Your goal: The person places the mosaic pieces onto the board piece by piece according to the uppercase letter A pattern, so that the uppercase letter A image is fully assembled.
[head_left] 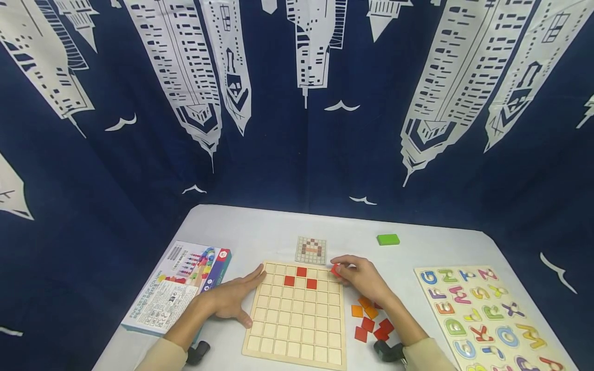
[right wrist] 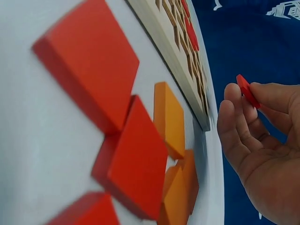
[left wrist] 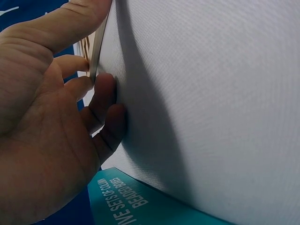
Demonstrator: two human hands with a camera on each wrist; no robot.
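The wooden grid board (head_left: 297, 309) lies flat, with three red tiles (head_left: 301, 271) in its upper rows. At its upper right corner my right hand (head_left: 359, 275) pinches a red tile (right wrist: 247, 91) between thumb and fingers, as the right wrist view also shows. My left hand (head_left: 229, 298) rests along the board's left edge, fingers and thumb spread; in the left wrist view the hand (left wrist: 51, 117) has its fingertips at the board's side. A pattern card (head_left: 311, 250) lies just above the board. Loose red tiles (head_left: 361, 334) and orange tiles (head_left: 357, 310) lie right of the board.
At the left is a box (head_left: 162, 288) with printed pictures, partly behind my left arm. A letter puzzle board (head_left: 492, 319) lies at the right. A green block (head_left: 388, 239) sits near the table's back edge. A dark blue patterned cloth (head_left: 301, 154) hangs behind.
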